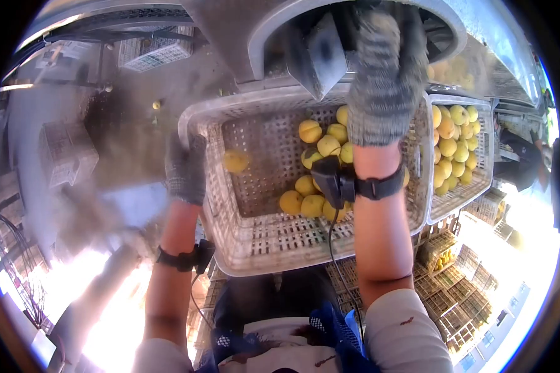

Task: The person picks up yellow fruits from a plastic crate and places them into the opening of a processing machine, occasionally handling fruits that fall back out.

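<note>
A worn, pale plastic crate (274,245) stands before me, with yellow round fruit (328,145) gathered mostly in its middle and right part. One more piece of fruit (236,161), slightly blurred, is near its left end. My left hand (188,165), in a dark grey knitted glove, grips the crate's left rim. Above the far side, my right hand (384,87), in a grey glove, reaches up into the rounded metal opening (258,43) of a machine. Its fingers are smeared by motion, and I cannot tell if they hold anything.
To the right stands a second crate (437,214) full of yellow fruit. A metal flap (320,56) juts from the opening over the crate's far edge. More crates (457,286) are stacked at lower right, and others (68,152) stand at left. A person (519,158) is at far right.
</note>
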A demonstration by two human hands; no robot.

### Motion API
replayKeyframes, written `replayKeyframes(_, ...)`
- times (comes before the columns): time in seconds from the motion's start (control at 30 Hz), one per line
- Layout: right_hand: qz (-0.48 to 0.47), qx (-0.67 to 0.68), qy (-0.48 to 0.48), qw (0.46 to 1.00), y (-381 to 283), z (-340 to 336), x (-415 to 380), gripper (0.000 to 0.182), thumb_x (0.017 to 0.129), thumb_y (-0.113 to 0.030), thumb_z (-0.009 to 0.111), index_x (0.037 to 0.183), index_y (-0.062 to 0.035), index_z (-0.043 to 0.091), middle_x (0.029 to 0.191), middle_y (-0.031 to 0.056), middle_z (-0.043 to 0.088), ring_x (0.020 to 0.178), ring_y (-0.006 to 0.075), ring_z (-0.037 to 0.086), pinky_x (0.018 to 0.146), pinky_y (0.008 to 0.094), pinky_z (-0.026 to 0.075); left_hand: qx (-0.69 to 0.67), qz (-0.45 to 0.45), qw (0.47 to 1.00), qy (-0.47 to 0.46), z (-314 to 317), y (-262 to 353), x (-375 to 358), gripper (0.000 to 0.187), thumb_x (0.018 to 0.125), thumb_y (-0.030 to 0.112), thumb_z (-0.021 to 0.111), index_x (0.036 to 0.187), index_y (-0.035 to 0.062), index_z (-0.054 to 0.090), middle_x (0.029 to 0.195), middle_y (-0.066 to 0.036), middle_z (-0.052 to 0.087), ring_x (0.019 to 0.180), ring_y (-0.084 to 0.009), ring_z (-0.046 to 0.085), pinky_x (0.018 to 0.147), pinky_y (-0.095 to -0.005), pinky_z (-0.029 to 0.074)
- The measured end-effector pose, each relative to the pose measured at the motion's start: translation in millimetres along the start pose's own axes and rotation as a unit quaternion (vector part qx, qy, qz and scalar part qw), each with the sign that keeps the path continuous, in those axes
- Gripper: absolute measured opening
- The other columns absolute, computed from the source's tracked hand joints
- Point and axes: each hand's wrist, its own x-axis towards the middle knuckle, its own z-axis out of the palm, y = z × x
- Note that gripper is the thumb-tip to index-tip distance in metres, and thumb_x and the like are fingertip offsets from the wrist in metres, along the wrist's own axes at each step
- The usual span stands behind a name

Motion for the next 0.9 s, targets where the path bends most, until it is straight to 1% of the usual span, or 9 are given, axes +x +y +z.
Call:
replayKeyframes(0.13,0.307,0.222,-0.102,0.92,-26.8,-55.3,-98.4,0.031,0.098,-0.028,0.07,0.108,0.0018,0.066,0.102,0.0141,0.072,0.087,0.0243,0.069,0.081,0.0303,0.055,-0.021,-0.01,1.0,0.012,3.6,-5.4,4.2,0.054,0.096,0.006,0.071,0.144,0.0017,0.048,0.124,-0.005,0.061,0.108,-0.0116,0.057,0.095,-0.026,0.05)
replayKeyframes(0.27,0.269,-0.12,-0.737,0.608,11.9,-14.6,-214.0,0.042,0.095,-0.032,0.068,0.126,-0.0042,0.066,0.116,0.0227,0.068,0.113,0.0364,0.067,0.095,0.0433,0.054,-0.045,-0.067,0.996,0.024,7.1,10.9,0.1,0.049,0.096,0.006,0.07,0.141,-0.0001,0.05,0.122,-0.004,0.061,0.106,-0.0103,0.057,0.093,-0.0259,0.05)
replayKeyframes(0.37,0.038,-0.12,-0.699,0.704,92.6,26.0,-396.6,0.064,0.091,-0.041,0.069,0.143,-0.0071,0.053,0.131,0.0259,0.061,0.124,0.0396,0.06,0.103,0.0473,0.05,-0.043,-0.049,0.998,0.022,8.2,11.9,1.5,0.049,0.095,0.004,0.071,0.141,0.0002,0.052,0.125,-0.005,0.063,0.109,-0.0123,0.058,0.096,-0.0271,0.05)
replayKeyframes(0.47,0.401,-0.078,-0.561,0.72,2.2,46.6,-275.0,0.078,0.087,-0.044,0.071,0.151,-0.0095,0.042,0.14,0.0247,0.055,0.123,0.0399,0.06,0.106,0.0441,0.048,-0.064,-0.068,0.995,0.02,7.6,15.9,1.5,0.048,0.094,0.001,0.071,0.139,0.0009,0.053,0.123,-0.005,0.065,0.109,-0.0144,0.06,0.097,-0.0293,0.05)
replayKeyframes(0.6,0.256,-0.224,-0.535,0.773,32.7,84.7,-318.6,0.06,0.096,-0.04,0.062,0.144,-0.0068,0.049,0.135,0.0236,0.059,0.119,0.0413,0.061,0.105,0.0446,0.047,0.01,-0.099,0.995,0.027,4.8,12.3,2.7,0.044,0.095,0.002,0.071,0.136,0.0017,0.055,0.122,-0.005,0.065,0.107,-0.0135,0.06,0.096,-0.0289,0.05)
replayKeyframes(0.67,0.566,-0.101,-0.379,0.726,35.4,98.4,-274.1,0.05,0.1,-0.039,0.058,0.138,-0.006,0.055,0.128,0.0223,0.063,0.118,0.0392,0.061,0.106,0.0434,0.047,0.021,-0.116,0.993,0.032,3.6,11.9,2.0,0.043,0.095,0.002,0.07,0.135,0.002,0.056,0.121,-0.005,0.065,0.105,-0.013,0.06,0.095,-0.0286,0.051)
replayKeyframes(0.77,0.436,-0.141,-0.404,0.792,74.6,72.0,-278.1,0.049,0.099,-0.042,0.06,0.132,-0.0059,0.06,0.126,0.0218,0.065,0.119,0.0372,0.061,0.107,0.0422,0.046,0.1,-0.077,0.992,0.018,2.6,13.1,1.3,0.04,0.096,0.004,0.07,0.134,0.0017,0.057,0.116,-0.005,0.066,0.103,-0.0126,0.06,0.091,-0.0285,0.051)
replayKeyframes(0.83,-0.008,-0.176,-0.458,0.871,121.6,53.3,-336.3,0.048,0.098,-0.042,0.063,0.131,-0.0063,0.06,0.123,0.0183,0.068,0.12,0.0323,0.062,0.106,0.0408,0.047,0.059,-0.058,0.996,0.032,6.2,-1.1,1.3,0.04,0.096,0.004,0.07,0.133,0.0016,0.057,0.117,-0.005,0.066,0.103,-0.0127,0.06,0.091,-0.0287,0.051)
replayKeyframes(0.9,0.11,-0.176,-0.53,0.822,125.4,55.0,-331.8,0.049,0.097,-0.037,0.066,0.134,-0.0062,0.056,0.128,0.0159,0.066,0.122,0.0306,0.062,0.106,0.0391,0.047,0.019,-0.04,0.998,0.048,6.8,-1.6,2.8,0.039,0.096,0.004,0.07,0.133,0.0015,0.057,0.117,-0.005,0.066,0.102,-0.0129,0.06,0.091,-0.0288,0.051)
